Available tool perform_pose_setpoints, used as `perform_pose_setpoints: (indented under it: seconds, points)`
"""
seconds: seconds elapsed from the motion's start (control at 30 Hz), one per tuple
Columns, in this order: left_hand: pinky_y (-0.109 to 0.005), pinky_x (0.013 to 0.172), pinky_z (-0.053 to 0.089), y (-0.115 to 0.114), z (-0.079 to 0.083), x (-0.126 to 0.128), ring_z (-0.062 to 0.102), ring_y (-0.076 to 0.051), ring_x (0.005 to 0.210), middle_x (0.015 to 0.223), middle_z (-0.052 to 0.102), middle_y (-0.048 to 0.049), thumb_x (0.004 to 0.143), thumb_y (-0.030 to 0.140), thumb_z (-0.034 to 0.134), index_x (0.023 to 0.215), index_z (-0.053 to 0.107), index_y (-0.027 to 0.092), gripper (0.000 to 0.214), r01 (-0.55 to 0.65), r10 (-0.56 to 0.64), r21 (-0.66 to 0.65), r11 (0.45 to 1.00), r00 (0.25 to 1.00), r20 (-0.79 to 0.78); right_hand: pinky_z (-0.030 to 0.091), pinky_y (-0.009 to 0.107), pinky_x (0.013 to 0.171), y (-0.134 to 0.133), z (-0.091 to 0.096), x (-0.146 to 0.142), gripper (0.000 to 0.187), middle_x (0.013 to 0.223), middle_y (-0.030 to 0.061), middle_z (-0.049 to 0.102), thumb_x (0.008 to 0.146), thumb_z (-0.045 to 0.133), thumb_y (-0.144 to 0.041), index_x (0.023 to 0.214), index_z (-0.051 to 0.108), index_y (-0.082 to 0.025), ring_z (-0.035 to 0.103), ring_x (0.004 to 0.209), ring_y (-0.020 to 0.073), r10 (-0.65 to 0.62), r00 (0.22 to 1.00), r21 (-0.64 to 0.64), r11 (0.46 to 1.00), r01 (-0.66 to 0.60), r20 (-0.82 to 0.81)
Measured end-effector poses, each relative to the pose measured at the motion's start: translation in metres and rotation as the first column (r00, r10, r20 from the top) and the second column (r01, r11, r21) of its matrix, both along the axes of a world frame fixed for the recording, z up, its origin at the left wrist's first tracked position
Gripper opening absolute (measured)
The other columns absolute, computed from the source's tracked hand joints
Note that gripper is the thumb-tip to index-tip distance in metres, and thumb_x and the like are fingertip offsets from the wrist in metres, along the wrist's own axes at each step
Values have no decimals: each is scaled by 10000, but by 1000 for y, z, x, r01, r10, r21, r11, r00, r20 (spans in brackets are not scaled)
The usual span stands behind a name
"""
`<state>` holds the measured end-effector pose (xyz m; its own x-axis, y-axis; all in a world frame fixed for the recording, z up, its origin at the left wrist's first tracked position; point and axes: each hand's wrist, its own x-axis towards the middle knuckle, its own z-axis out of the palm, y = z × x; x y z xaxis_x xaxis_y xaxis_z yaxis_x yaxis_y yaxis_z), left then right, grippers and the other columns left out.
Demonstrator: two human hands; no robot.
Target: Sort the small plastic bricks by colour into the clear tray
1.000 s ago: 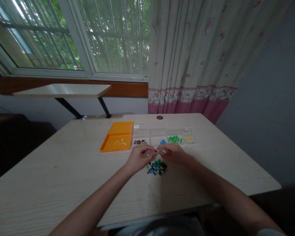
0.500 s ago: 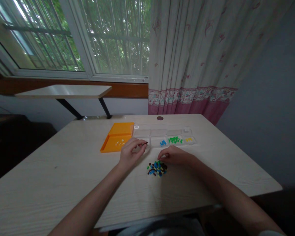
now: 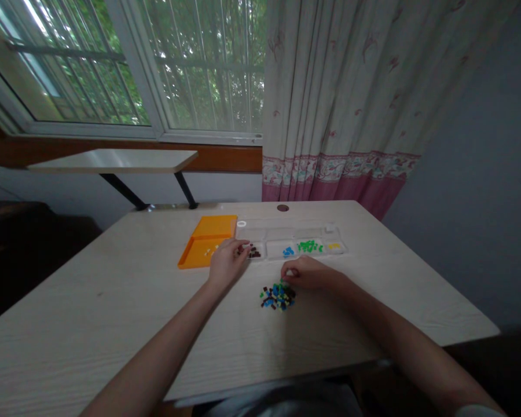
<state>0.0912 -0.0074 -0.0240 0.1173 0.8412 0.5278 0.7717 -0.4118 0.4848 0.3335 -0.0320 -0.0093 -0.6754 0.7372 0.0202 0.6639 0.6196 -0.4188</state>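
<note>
My left hand (image 3: 226, 258) is over the left compartment of a clear plastic tray (image 3: 274, 252), above small dark brown pieces (image 3: 255, 252). Its thumb and forefinger look slightly apart, and no piece shows between the tips. My right hand (image 3: 303, 271) has its fingers curled into a pinch just above a mixed pile of tiny pieces (image 3: 278, 296) in blue, green, brown and pale yellow. Whatever sits in that pinch is too small to make out. Other tray compartments hold blue pieces (image 3: 288, 251), green pieces (image 3: 310, 247) and yellow pieces (image 3: 333, 246).
An open orange case (image 3: 194, 253) with a few whitish pieces lies left of the tray, partly behind my left hand. A raised shelf (image 3: 125, 161) stands at the table's back left. The table (image 3: 113, 313) ends at a window and a curtain (image 3: 334, 168).
My left hand has moved left and slightly back over the brown pieces, uncovering them; the dark piece at its fingertips no longer shows there. My right hand has shifted slightly.
</note>
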Motion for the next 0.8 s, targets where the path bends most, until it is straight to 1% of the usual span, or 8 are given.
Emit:
perform_pose_setpoints:
  seconds: [0.1, 0.17, 0.27, 0.37, 0.43, 0.57, 0.7, 0.8]
  points:
    - [-273, 699, 431, -1, -1, -1, 562, -172, 780, 828, 631, -50, 812, 328, 489, 902, 644, 188, 227, 42, -42, 14, 999, 999, 2, 264, 185, 514, -1, 2, -1, 127, 567, -37, 490, 794, 525, -227, 863, 616, -171, 403, 508, 78, -49, 996, -22, 999, 48, -74]
    - [-264, 702, 437, -4, 0, 1, 566, -166, 786, 818, 628, -52, 820, 286, 476, 877, 641, 183, 203, 143, -144, 19, 989, 990, 2, 249, 182, 497, -1, 1, -3, 112, 533, -57, 430, 802, 508, -222, 847, 594, -166, 366, 486, 70, -97, 984, -73, 994, 87, -151]
    - [-257, 717, 439, -15, 4, 8, 565, -158, 803, 815, 623, -57, 820, 249, 478, 865, 637, 186, 177, 349, -349, 12, 937, 936, -47, 216, 183, 457, -1, -6, -7, 138, 498, -78, 355, 815, 494, -275, 836, 564, -159, 308, 453, 64, -179, 938, -235, 966, 110, -296]
    - [-258, 716, 441, -27, 8, 18, 560, -153, 794, 803, 614, -61, 823, 258, 483, 883, 627, 184, 172, 476, -473, 16, 879, 876, -94, 195, 189, 436, 0, -12, -14, 205, 498, -84, 339, 787, 522, -354, 809, 551, -152, 279, 437, 60, -268, 863, -444, 894, 57, -429]
    - [-253, 708, 443, -33, 9, 24, 557, -147, 786, 804, 614, -60, 827, 254, 482, 892, 619, 182, 168, 510, -505, 27, 860, 857, -105, 221, 190, 449, 0, -13, -19, 242, 522, -74, 390, 740, 567, -391, 758, 552, -149, 318, 458, 60, -315, 807, -528, 850, 5, -499]
    - [-250, 699, 447, -37, 9, 27, 554, -143, 783, 808, 615, -57, 837, 227, 464, 895, 610, 181, 164, 533, -521, 63, 844, 842, -142, 275, 194, 475, 1, -14, -25, 297, 559, -55, 485, 632, 641, -428, 669, 554, -147, 397, 501, 67, -385, 716, -600, 798, -59, -583]
    - [-251, 697, 453, -36, 7, 25, 555, -148, 797, 822, 609, -61, 835, 216, 468, 900, 608, 177, 159, 548, -524, 93, 831, 829, -195, 162, 198, 374, 2, -19, -24, 335, 391, -107, 343, 632, 618, -479, 689, 543, -158, 251, 344, 48, -438, 717, -703, 704, -101, -542]
    - [-252, 701, 452, -36, 7, 24, 552, -151, 803, 830, 606, -63, 829, 217, 480, 911, 605, 175, 155, 539, -507, 117, 834, 833, -222, 141, 200, 368, 2, -21, -25, 357, 378, -114, 302, 652, 594, -510, 698, 534, -161, 214, 334, 45, -439, 722, -699, 710, -86, -535]
